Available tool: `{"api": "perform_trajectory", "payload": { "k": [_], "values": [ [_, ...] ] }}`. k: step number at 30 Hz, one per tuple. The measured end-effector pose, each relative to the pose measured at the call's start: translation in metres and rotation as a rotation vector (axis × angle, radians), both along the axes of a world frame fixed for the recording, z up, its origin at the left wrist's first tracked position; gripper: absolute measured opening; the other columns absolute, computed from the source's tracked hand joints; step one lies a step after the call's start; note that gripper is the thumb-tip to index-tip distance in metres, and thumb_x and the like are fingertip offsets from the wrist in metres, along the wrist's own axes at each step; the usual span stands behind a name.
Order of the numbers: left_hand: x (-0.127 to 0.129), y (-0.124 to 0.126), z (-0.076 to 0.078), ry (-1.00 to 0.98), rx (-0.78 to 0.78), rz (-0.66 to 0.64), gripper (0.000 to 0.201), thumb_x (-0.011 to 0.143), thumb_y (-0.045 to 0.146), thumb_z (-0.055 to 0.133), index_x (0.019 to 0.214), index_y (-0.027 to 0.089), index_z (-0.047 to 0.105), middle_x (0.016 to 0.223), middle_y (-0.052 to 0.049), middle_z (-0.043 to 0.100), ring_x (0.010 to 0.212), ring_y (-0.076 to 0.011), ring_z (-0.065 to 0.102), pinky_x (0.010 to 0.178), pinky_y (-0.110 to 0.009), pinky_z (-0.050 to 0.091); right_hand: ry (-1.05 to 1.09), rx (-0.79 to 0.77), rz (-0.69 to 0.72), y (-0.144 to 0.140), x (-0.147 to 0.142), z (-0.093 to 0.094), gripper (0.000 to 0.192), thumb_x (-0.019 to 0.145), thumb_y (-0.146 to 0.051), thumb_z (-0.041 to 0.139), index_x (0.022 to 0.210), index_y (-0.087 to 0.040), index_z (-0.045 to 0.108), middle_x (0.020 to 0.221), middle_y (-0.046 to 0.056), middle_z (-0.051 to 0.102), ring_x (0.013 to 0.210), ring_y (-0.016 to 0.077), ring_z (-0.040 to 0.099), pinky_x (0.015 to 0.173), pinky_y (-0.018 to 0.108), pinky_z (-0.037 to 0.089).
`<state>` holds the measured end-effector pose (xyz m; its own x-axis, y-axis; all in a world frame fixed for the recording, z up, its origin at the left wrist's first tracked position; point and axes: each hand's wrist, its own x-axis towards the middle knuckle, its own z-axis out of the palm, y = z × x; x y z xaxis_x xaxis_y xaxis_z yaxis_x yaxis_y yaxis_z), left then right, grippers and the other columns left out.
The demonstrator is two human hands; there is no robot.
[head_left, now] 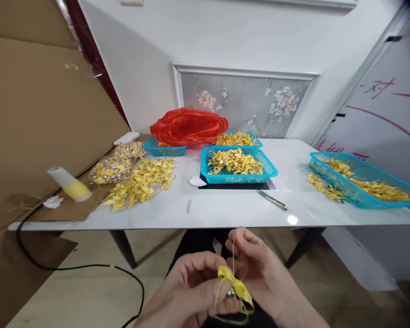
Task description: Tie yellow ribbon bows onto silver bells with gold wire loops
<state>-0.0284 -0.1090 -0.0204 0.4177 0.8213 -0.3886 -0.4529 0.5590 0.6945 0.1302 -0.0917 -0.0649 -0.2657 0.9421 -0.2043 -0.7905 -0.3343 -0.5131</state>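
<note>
My left hand [198,289] is closed, pinching a yellow ribbon bow [241,288] between thumb and fingers. A small silver bell [230,293] hangs against the bow, beside my thumb. Thin yellow cord [233,259] rises from the bow, and its upper part is pinched in my right hand [254,262], thumb against forefinger. More of the cord loops loosely below the bow. Both hands are over my lap, in front of the table edge. Some fingertips of the left hand are hidden behind the bow.
On the white table [167,212] a blue basket [239,180] of yellow bows stands mid-table, with thread snips [273,200] before it. A loose pile of bows [143,182] lies left. Another basket [372,196] stands right. Behind are a red plastic bag [189,127] and a thread cone [70,184].
</note>
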Motion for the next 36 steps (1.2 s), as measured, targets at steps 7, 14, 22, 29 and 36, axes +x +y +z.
{"api": "perform_trajectory", "payload": {
  "k": [7, 14, 22, 29, 36],
  "values": [
    [0.003, 0.0, 0.001, -0.045, -0.046, 0.013, 0.014, 0.072, 0.011, 0.083, 0.084, 0.014, 0.076, 0.073, -0.003, 0.074, 0.064, -0.0139, 0.07, 0.065, -0.026, 0.06, -0.08, -0.033, -0.326, 0.001, 0.034, 0.005, 0.039, 0.056, -0.019, 0.093, 0.084, -0.02, 0.065, 0.081, -0.006, 0.06, 0.057, -0.0005, 0.056, 0.056, 0.006, 0.054],
    [-0.003, -0.006, 0.003, -0.12, -0.015, -0.035, 0.013, 0.075, 0.011, 0.08, 0.087, 0.014, 0.076, 0.074, -0.005, 0.077, 0.066, -0.0146, 0.072, 0.065, -0.025, 0.061, -0.384, 0.207, -0.688, 0.007, 0.063, -0.009, 0.028, 0.079, -0.035, 0.08, 0.074, -0.02, 0.056, 0.069, -0.01, 0.054, 0.054, 0.0012, 0.049, 0.097, 0.032, 0.056],
    [-0.004, -0.008, 0.004, -0.149, -0.036, -0.054, 0.013, 0.074, 0.015, 0.083, 0.085, 0.015, 0.077, 0.072, -0.006, 0.078, 0.066, -0.0134, 0.073, 0.065, -0.022, 0.06, -0.719, 0.209, -0.512, -0.013, 0.057, -0.036, 0.025, 0.084, -0.038, 0.075, 0.096, -0.022, 0.059, 0.065, -0.008, 0.055, 0.06, 0.0086, 0.063, 0.069, 0.022, 0.057],
    [0.004, -0.003, 0.011, 0.047, 0.076, 0.045, 0.019, 0.066, 0.024, 0.089, 0.08, 0.016, 0.077, 0.073, -0.002, 0.073, 0.064, -0.0103, 0.066, 0.064, -0.019, 0.055, -1.059, 0.657, -0.124, -0.036, 0.03, 0.029, 0.017, 0.094, -0.037, 0.055, 0.093, -0.024, 0.066, 0.076, -0.002, 0.051, 0.05, 0.0079, 0.043, 0.045, 0.023, 0.031],
    [0.003, -0.007, 0.005, 0.219, 0.252, 0.067, 0.028, 0.058, 0.025, 0.093, 0.081, 0.021, 0.078, 0.073, 0.001, 0.071, 0.071, -0.0112, 0.06, 0.066, -0.018, 0.046, -1.16, 0.657, 0.004, -0.025, 0.017, 0.05, 0.03, 0.096, -0.034, 0.048, 0.071, -0.02, 0.056, 0.067, -0.002, 0.049, 0.057, 0.0104, 0.042, 0.05, 0.024, 0.031]
  ]
}}
